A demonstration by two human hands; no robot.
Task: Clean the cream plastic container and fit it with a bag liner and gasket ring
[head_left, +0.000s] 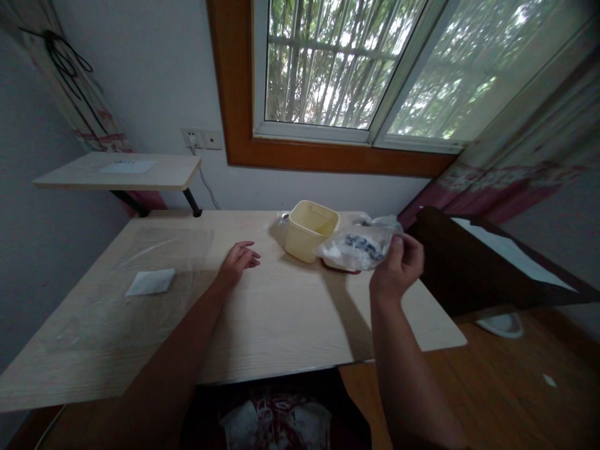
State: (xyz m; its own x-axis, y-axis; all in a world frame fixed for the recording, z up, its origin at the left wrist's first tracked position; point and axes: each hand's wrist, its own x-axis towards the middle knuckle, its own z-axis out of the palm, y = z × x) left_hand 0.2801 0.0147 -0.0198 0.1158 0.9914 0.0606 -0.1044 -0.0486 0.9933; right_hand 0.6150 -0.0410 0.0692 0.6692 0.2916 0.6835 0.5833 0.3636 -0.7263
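My right hand [399, 257] is closed on the edge of a clear plastic bag [359, 245] with dark printing or dark contents; I cannot tell which. The bag is held up beside a pale yellow square tub [300, 242], which stands open at the top on the table. Part of a dark red rim [341, 270] shows under the bag; what it belongs to is hidden. My left hand [240, 259] hovers over or rests on the table left of the tub, fingers loosely apart and holding nothing.
A clear plastic sheet [187, 250] lies on the left of the table [281, 325], with a white packet or folded paper [150, 282] on it. Behind it stands a raised shelf [164, 172] on black legs. A dark brown surface with papers [510, 256] adjoins at right.
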